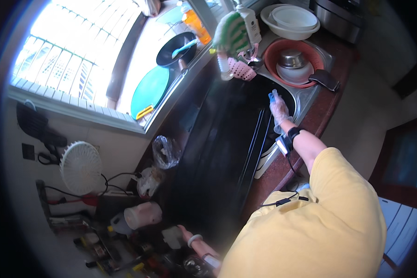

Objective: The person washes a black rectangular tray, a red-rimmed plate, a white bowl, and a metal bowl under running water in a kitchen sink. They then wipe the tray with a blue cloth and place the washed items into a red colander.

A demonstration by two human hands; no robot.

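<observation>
A long, glossy black panel (215, 149) lies over the counter and partly across the sink (297, 100). My right hand (280, 108), in a clear plastic glove, is at the panel's sink end and grips a small blue thing (271, 97), perhaps a scrubbing pad. Toward the panel's other end, my left hand (185, 235) is held out close to its dark edge. Beside those fingers is a pale, blurred block-like thing (173, 237). Whether the left hand touches the panel or that thing is hard to tell.
A red basin (269, 62) with metal and white bowls stands beyond the sink, a dark cloth (325, 80) over its rim. Pink baskets and a green-striped cloth (232, 31) hang near the window. A pink-and-white canister (143, 215), plastic bags (166, 152) and a fan (80, 167) line the wall.
</observation>
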